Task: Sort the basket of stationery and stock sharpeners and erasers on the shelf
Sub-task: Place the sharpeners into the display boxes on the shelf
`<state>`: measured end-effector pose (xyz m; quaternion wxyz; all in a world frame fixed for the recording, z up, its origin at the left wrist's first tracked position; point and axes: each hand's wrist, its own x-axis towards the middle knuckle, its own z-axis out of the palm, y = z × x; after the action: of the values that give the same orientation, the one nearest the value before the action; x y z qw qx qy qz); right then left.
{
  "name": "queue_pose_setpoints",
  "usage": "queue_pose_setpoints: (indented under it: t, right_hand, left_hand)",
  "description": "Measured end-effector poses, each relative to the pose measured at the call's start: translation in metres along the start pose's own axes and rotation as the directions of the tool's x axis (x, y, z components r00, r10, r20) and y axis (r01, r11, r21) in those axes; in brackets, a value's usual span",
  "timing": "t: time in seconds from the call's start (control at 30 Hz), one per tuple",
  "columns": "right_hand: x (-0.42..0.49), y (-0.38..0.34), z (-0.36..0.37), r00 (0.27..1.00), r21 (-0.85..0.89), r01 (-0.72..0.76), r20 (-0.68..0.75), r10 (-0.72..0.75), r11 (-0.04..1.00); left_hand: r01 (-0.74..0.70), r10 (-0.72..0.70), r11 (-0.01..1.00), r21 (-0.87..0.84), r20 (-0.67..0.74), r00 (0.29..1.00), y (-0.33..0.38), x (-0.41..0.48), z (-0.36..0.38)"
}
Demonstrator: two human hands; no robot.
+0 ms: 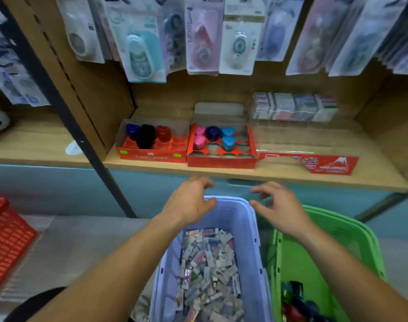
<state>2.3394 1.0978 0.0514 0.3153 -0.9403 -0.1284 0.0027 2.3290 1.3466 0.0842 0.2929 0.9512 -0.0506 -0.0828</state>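
A lilac basket (249, 228) full of small wrapped erasers (207, 270) stands low in the middle. To its right a green basket (351, 238) holds dark sharpeners (295, 300). On the wooden shelf (279, 173) sit two red display trays: the left tray (151, 156) with blue, black and red sharpeners, the right tray (221, 160) with pink, navy and light blue ones. My left hand (189, 202) and my right hand (278, 203) hover above the lilac basket's far rim, just below the shelf edge, fingers loosely curled, holding nothing.
A clear box of boxed erasers (295, 106) stands at the shelf's back right, with a red label strip (314, 165) at the front. Blister-packed correction tapes (203, 38) hang above. A red basket (5, 240) lies at the left. A dark upright post (82, 140) divides the shelving.
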Motion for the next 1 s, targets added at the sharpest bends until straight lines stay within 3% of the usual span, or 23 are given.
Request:
queue_pose_setpoints:
  t: [0.13,0.23,0.33,0.53,0.63,0.77,0.93,1.0]
  right_hand:
    - [-0.101,0.099,-0.046,0.94,0.013,-0.324,-0.106,0.324,0.946]
    - [-0.172,0.159,-0.063,0.806,0.156,-0.521,-0.235,0.544,0.839]
    - [-0.214,0.2,-0.062,0.678,0.245,-0.624,-0.301,0.67,0.742]
    - [-0.267,0.243,-0.032,0.591,0.254,-0.74,-0.198,0.782,0.623]
    - [-0.276,0.252,-0.011,0.598,0.311,-0.73,-0.139,0.789,0.608]
    - [-0.281,0.263,0.009,0.625,0.234,-0.737,-0.119,0.772,0.633]
    - [-0.279,0.268,0.015,0.608,0.181,-0.758,-0.15,0.78,0.626]
    - [-0.278,0.268,0.016,0.608,0.172,-0.759,-0.156,0.778,0.628]
  left_hand:
    - [-0.182,0.159,0.979,0.093,0.212,0.964,0.054,-0.017,0.085]
    - [-0.188,0.174,0.982,0.017,0.306,0.936,0.086,-0.024,0.156]
    - [-0.13,0.143,0.99,-0.059,0.376,0.915,0.113,-0.022,0.232]
    - [-0.053,0.051,0.999,-0.014,0.566,0.823,0.135,-0.015,0.362]
    - [-0.017,-0.033,0.997,0.078,0.596,0.802,0.124,-0.004,0.407]
    - [-0.197,-0.01,0.955,0.222,0.689,0.724,0.115,0.012,0.445]
    - [-0.386,0.049,0.888,0.25,0.782,0.621,0.11,0.026,0.476]
    - [-0.413,0.077,0.88,0.235,0.787,0.612,0.106,0.026,0.486]
